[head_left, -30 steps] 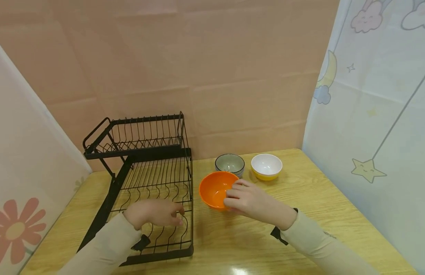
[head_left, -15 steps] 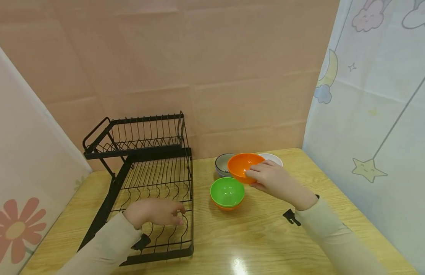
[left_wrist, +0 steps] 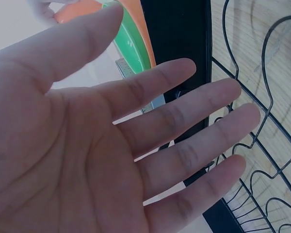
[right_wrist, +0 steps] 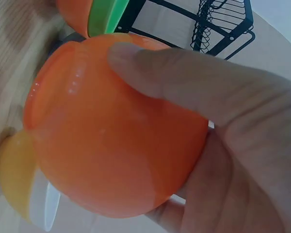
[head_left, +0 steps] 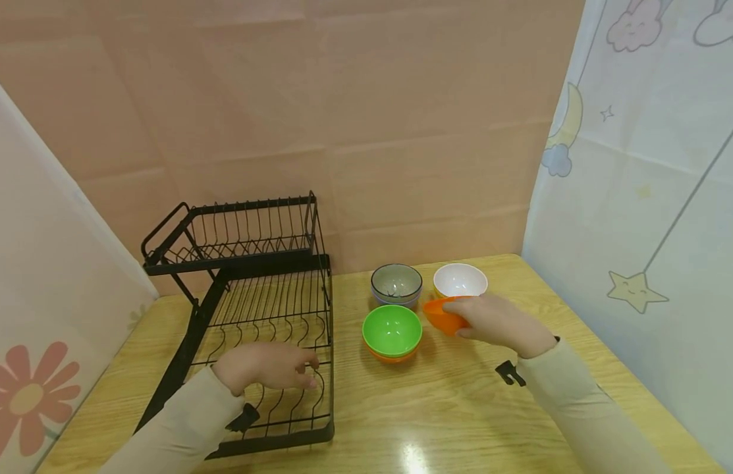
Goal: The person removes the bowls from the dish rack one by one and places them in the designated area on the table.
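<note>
My right hand [head_left: 490, 319] grips an orange bowl [head_left: 446, 318] by its rim, thumb on the outside and fingers inside. In the right wrist view the bowl's rounded outside [right_wrist: 116, 126] faces the camera. Just left of it stands a green bowl [head_left: 392, 331], nested in another orange bowl [head_left: 392, 358]. Behind are a grey bowl [head_left: 396, 282] with a dark rim and a white bowl [head_left: 460, 280] with a yellow outside. My left hand [head_left: 268, 366] hovers over the front of the black dish rack [head_left: 330, 432], fingers spread and holding nothing in the left wrist view.
The dish rack's upper tier [head_left: 230, 263] rises at the back left. A peach cloth [head_left: 402, 145] hangs behind the wooden table [head_left: 461, 408]. Printed cloths, one with a flower [head_left: 27, 397] and one with a star [head_left: 637, 291], stand at the sides.
My right hand has lifted the orange bowl off the green one, carried it right, and lowered and tilted it near the white bowl. The green bowl has come into view. My left hand stays put.
</note>
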### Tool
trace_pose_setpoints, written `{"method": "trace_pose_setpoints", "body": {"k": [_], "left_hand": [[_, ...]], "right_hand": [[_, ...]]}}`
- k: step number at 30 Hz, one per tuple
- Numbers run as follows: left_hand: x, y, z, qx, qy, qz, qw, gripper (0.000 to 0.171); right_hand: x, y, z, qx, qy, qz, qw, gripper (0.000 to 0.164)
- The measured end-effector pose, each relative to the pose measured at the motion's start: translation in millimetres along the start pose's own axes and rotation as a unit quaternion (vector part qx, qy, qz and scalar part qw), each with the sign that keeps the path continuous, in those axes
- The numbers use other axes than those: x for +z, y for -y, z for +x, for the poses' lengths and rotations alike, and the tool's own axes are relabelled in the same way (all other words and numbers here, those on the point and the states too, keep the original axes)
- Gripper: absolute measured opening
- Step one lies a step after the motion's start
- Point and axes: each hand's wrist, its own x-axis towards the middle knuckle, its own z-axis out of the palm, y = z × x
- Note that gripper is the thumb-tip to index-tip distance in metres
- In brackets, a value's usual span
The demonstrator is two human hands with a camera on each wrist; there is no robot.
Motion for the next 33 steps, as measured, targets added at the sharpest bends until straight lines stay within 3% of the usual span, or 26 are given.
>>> {"method": "trace_pose_setpoints", "body": {"k": [6, 11, 19, 24, 33], "left_hand": [[1.2, 0.6, -0.4, -0.003, -0.004, -0.002, 1.0, 0.039], [1.0, -0.1, -1.8, -0.005, -0.005, -0.001, 1.0, 0.038], [1.6, -0.7, -1.4, -0.001, -0.002, -0.005, 1.0, 0.037], [1.9, -1.4, -0.7, 0.001, -0.001, -0.002, 1.0, 0.037], [3.8, 0.0, -0.4, 0.001, -0.003, 0.003, 1.0, 0.035]], "right_hand": [[7.3, -2.9, -3.0, 0.011, 0.049, 0.048, 0.998, 0.027], [15.1, -3.3, -4.6, 0.036, 0.08, 0.073, 0.993, 0.035], [27.8, -3.4, -2.8, 0.027, 0.084, 0.062, 0.994, 0.029], [34.1, -1.1, -3.5, 0.038, 0.1, 0.056, 0.993, 0.042], [38.4, 5.2, -4.4, 0.029, 0.07, 0.051, 0.996, 0.036]]}}
